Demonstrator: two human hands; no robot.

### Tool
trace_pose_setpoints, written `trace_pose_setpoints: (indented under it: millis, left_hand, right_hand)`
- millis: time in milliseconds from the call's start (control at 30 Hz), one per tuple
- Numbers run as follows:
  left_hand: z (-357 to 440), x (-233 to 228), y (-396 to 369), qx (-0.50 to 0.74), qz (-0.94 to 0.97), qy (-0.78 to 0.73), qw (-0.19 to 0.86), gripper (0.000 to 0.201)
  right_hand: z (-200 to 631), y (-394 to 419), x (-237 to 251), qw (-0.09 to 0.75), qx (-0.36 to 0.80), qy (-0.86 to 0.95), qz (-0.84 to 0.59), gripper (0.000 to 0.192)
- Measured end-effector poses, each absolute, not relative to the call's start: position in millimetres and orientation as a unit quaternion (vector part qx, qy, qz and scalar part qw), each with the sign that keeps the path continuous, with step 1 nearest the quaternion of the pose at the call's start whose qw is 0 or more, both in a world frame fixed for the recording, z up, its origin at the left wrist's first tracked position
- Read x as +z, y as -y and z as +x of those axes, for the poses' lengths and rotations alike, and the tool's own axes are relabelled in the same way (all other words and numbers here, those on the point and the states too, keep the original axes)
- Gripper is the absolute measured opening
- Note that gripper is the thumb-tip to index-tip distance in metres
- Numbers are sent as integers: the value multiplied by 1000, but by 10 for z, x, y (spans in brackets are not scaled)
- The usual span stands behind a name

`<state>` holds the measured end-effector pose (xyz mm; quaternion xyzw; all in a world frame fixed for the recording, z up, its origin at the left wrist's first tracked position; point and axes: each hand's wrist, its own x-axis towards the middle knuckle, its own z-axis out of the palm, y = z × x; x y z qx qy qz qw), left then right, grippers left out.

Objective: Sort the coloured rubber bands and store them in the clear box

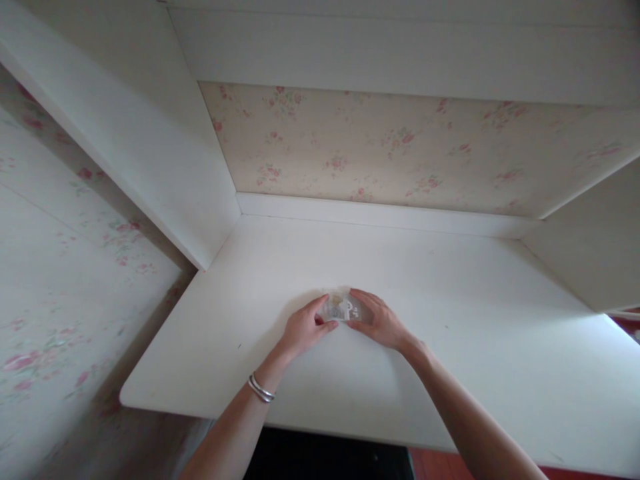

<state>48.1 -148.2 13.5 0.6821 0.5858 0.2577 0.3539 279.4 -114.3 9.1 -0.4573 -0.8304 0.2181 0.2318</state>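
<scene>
A small clear, see-through box or packet (339,307) is at the middle of the white desk (425,400). White and yellowish marks or contents show in it, too small to make out. My left hand (306,325) grips its left end between thumb and fingers. On the right end, my right hand (377,320) holds it the same way, fingertips at the far edge and thumb at the near one. Whether the box rests on the desk or is just above it, I cannot tell.
A white side panel (150,127) rises at the left, and another panel (585,233) stands at the right. Behind the desk is flowered wallpaper (370,147) above a low white ledge (380,213). A dark object (330,457) lies below the front edge, beside a reddish floor (437,465).
</scene>
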Motion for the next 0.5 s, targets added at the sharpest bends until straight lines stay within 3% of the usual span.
trace_pose_setpoints:
  millis: [500]
  left_hand:
    - [524,151,1446,255,687,-586,346,59]
  right_hand:
    - [2831,1084,112,238,258,823,-446,64]
